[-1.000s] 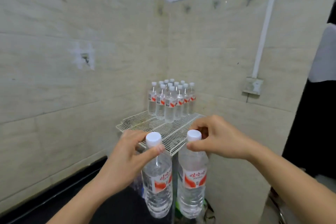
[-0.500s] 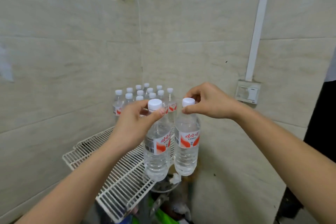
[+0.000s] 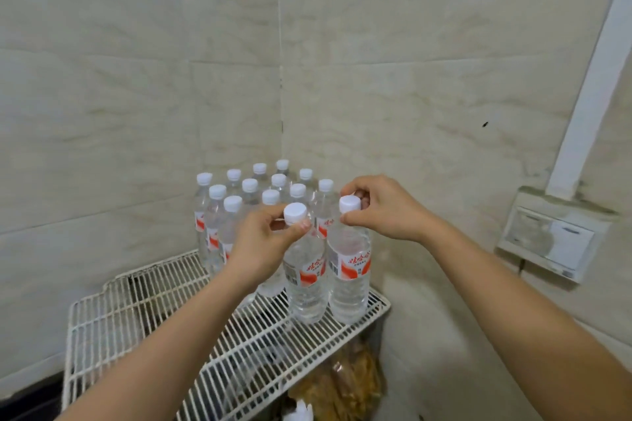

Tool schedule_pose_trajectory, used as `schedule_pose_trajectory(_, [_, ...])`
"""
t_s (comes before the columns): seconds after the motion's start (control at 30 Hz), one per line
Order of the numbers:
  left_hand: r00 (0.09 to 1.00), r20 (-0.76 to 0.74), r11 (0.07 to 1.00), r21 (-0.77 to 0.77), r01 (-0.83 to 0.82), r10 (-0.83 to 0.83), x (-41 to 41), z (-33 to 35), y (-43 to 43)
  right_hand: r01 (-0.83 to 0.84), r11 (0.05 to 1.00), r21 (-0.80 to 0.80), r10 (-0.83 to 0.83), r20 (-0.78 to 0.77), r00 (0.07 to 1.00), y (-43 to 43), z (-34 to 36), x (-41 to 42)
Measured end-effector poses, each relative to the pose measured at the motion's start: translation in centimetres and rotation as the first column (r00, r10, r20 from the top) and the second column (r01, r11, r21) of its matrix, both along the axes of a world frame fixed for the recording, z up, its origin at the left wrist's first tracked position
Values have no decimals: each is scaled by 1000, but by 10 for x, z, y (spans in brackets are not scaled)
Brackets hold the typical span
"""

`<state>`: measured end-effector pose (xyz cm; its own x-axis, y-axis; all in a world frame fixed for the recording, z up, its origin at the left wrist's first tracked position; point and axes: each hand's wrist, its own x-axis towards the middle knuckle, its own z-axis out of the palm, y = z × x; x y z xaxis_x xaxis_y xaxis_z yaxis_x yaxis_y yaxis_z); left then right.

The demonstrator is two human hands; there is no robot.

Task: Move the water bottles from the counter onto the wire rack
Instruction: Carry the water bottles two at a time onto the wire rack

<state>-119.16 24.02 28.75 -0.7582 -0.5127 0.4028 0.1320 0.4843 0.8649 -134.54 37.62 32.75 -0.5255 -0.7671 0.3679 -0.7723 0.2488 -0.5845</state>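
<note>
My left hand (image 3: 261, 243) pinches the neck of a clear water bottle (image 3: 306, 280) with a white cap and red label. My right hand (image 3: 383, 210) pinches the neck of a second such bottle (image 3: 349, 278) right beside it. Both bottles stand upright with their bases at the white wire rack (image 3: 143, 311), near its right edge. Several more bottles (image 3: 239, 205) stand packed together at the rack's back corner, against the tiled walls. The counter is out of view.
Tiled walls meet in a corner behind the rack. A white conduit (image 3: 591, 85) runs down to a wall box (image 3: 550, 239) at the right. Bags and clutter (image 3: 342, 386) lie under the rack. The rack's front and left wires are bare.
Both hands have carried their bottles forward and down, from in front of the rack onto its right side beside the group. The view has tilted down and closer.
</note>
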Motion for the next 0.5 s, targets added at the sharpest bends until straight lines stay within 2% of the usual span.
schedule_pose_trajectory(0.23, [995,-25,995,29,-94,95,-47,-15,-6,5,998,-64,1,88,996,-23,-31,-57])
schedule_pose_trajectory(0.5, [996,2,996,33,-84,84,-78,-26,-8,47,996,-71,-39,105,994,-46,-47,-84])
